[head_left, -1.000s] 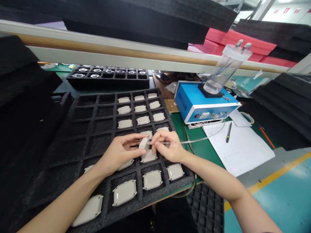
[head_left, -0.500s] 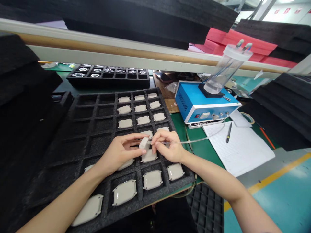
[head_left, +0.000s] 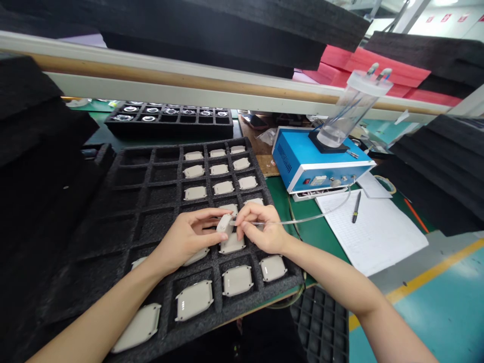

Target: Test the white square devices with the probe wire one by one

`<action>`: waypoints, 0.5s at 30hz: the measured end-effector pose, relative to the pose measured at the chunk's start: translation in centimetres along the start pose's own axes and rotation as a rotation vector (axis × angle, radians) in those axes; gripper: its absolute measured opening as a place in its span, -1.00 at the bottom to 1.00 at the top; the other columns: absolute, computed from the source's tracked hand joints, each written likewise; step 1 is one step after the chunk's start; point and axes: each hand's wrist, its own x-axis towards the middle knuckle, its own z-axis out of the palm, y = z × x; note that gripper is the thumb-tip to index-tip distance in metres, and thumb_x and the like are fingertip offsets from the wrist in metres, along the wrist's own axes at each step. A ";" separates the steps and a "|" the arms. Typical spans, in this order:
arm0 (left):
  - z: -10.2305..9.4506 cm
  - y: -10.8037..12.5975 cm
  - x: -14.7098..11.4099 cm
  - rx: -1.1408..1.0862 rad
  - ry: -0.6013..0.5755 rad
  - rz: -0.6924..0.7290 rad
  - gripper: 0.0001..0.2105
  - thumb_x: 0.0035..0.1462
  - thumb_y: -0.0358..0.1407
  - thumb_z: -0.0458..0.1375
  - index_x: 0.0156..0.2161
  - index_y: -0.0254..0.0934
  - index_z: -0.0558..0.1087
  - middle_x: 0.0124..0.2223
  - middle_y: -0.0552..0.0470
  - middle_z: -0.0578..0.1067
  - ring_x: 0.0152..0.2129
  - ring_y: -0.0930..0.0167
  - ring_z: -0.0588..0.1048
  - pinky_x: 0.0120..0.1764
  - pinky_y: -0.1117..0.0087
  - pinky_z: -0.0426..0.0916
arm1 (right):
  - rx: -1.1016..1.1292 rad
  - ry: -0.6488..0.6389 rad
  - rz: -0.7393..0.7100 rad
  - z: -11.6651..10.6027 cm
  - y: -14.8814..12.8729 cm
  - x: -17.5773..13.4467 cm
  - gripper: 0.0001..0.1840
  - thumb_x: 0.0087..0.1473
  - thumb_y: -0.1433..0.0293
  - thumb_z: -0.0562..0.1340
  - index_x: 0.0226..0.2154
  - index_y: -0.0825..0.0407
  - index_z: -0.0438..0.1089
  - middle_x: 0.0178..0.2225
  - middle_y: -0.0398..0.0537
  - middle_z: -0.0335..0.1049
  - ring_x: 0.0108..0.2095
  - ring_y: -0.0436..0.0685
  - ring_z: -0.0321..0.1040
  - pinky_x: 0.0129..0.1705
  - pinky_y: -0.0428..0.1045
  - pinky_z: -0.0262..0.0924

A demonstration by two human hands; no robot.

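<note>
Left hand (head_left: pixel 185 234), centre of frame: thumb and fingers (head_left: pixel 205 215) clamped on a beige case (head_left: pixel 224 225). Case sits right at the fingertips, tilted up on edge, thumb on its lower part, fingers behind and above. It's clear of the palm and held over the tray (head_left: pixel 154 225).

Right hand (head_left: pixel 266 233), just right of it: fingers pinched together on a clear tube (head_left: pixel 302 220) near its tip. Tip points left at the right side of the case. Touching or just short of it, can't say for sure; that spot is small and partly covered by the fingers.

Tube runs right and up to the front of the blue box (head_left: pixel 321 166), right of centre in the frame. Clear cylinder (head_left: pixel 344 113) stands on top of the box.

Tray is black, gridded, lower left to centre of frame. More beige cases (head_left: pixel 237 280) lie flat in its compartments, some directly under both hands.

Green bench (head_left: pixel 279 189) shows between tray and box. Right of frame: paper (head_left: pixel 378 242) with a pen (head_left: pixel 356 206) lying on it. Second black tray (head_left: pixel 170 130) sits upper left, round metallic parts inside.
</note>
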 end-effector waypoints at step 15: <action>0.1 0.2 -0.1 0.013 0.005 0.008 -0.58 -0.22 -0.24 0.37 -0.15 -0.26 0.52 -0.12 -0.10 0.56 -0.16 0.19 0.51 -0.07 0.23 0.41 | 0.006 0.004 0.000 0.0 -0.1 0.0 -0.96 -0.08 0.48 0.10 -0.46 0.07 0.26 -0.65 -0.18 0.35 -0.66 -0.07 0.19 -0.58 -0.15 0.10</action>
